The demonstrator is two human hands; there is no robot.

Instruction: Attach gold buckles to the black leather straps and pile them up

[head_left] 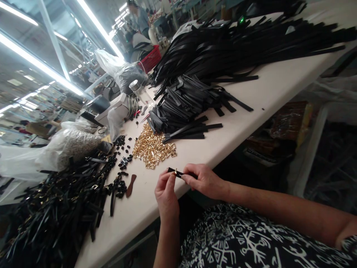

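Note:
A short black strap (180, 174) is held between my two hands over the table's front edge. A small gold buckle (176, 171) sits around it near its far left end. My left hand (166, 190) pinches the strap beside the buckle with thumb and fingertips; whether it also grips the buckle I cannot tell. My right hand (205, 181) is closed on the strap's other end, and the rest of that end is hidden in the fingers. Just beyond my hands lies a heap of loose gold buckles (153, 147). Behind it are piled flat black straps (181, 104).
Long black strips (223, 48) cover the far part of the white table (240, 130). At left lie a tangle of black straps with gold fittings (64, 204), small black pieces (120, 188), a brown bow-shaped piece (131, 185) and plastic bags (67, 145). A clear jar (141, 91) stands behind.

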